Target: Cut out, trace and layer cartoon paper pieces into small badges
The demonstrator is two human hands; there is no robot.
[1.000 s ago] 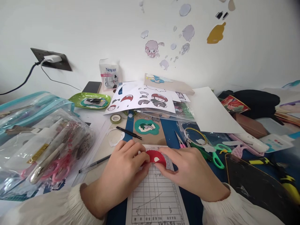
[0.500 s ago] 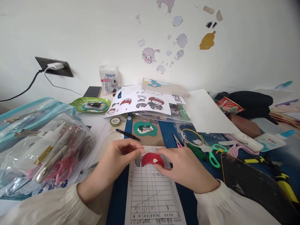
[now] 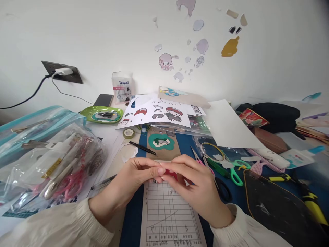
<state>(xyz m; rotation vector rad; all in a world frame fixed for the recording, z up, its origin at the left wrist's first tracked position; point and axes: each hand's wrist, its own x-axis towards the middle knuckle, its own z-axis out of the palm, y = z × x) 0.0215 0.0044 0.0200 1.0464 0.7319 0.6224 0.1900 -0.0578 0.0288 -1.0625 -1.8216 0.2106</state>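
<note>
A curved red cut-out (image 3: 171,174) shows in part beneath the fingers of my right hand (image 3: 195,180), whose thumb and index finger close around its left end. My left hand (image 3: 138,175) comes in from the other side, thumb and index finger pinched together and touching the right fingertips. What sits between the left fingertips is hidden. Under both hands lies a printed grid form (image 3: 169,212) with handwriting. Beyond it, a teal cut-out (image 3: 168,146) with grey and white pieces rests on a brown card (image 3: 151,155). Black tweezers (image 3: 142,148) lie just left of that.
A clear pouch (image 3: 59,161) full of tools fills the left. Behind are a green tray (image 3: 88,110), a tape roll (image 3: 128,133) and printed character sheets (image 3: 149,120). To the right lie green-handled scissors (image 3: 236,175), a black pad (image 3: 269,202) and yellow-handled pliers (image 3: 312,202).
My hands have come together, the right moving left over the red cut-out until the fingertips meet. Most of the red cut-out is now covered. Black scissor handles show beside my right wrist. The view has shifted slightly.
</note>
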